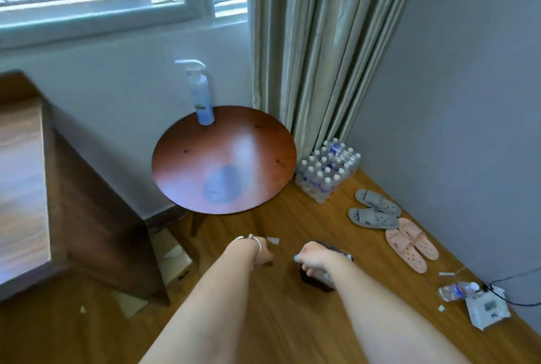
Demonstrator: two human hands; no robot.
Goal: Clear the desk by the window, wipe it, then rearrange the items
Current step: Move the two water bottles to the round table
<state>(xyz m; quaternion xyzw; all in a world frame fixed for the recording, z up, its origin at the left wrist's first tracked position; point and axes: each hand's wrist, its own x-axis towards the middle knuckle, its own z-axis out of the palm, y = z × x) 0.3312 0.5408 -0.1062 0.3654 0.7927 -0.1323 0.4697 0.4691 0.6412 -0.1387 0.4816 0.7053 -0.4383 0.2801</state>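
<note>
A round reddish-brown table [187, 176] stands under the window, with a blue-and-white spray bottle [201, 97] upright at its far edge. Both my arms reach down to the wooden floor in front of the table. My left hand [260, 251] is low by a small white object [272, 240]; its fingers are hidden behind the wrist. My right hand [311, 257] grips a dark container [325, 277] with a clear rim on the floor.
A dark wooden cabinet [96, 217] stands at the left with cardboard scraps [172, 258] beside it. A pack of water bottles [326, 172], grey slippers [373, 211], pink slippers [411, 243], a loose bottle [456, 290] and a tissue pack [486, 309] line the right wall. The curtain [328, 42] hangs in the corner.
</note>
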